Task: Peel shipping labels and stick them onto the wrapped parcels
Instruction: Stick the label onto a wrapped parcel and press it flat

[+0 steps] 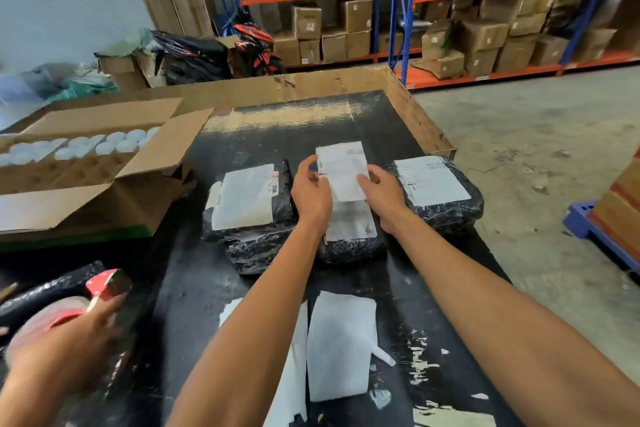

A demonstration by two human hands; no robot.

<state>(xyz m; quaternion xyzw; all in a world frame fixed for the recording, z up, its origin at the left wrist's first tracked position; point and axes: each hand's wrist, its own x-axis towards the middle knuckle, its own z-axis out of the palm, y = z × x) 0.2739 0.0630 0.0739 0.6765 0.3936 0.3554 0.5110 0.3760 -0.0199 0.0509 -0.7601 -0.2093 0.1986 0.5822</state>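
Head view, hands: the left hand (310, 189) and right hand (382, 189) each pinch a side edge of a white printed shipping label (343, 170), held above the middle parcel.
Head view, task object: the label hangs over the black film-wrapped middle parcel (349, 246), whose top shows a pale sheet; whether the label's lower edge touches it cannot be told.
Head view, neighbours: the black wrapped left parcel (249, 236) and black wrapped right parcel (450, 208) already carry white labels.
Head view, counter: the black scuffed counter (214, 288) holds white peeled backing sheets (339, 343) near the wearer.
Head view, periphery: another person's hand (65, 350) grips a red tape dispenser (104, 284); an open brown cardboard box (104, 156) of white lids stands at left.
Step advice: likely best to square the label over the parcel top, set one edge down first, then smooth outward to avoid creases.
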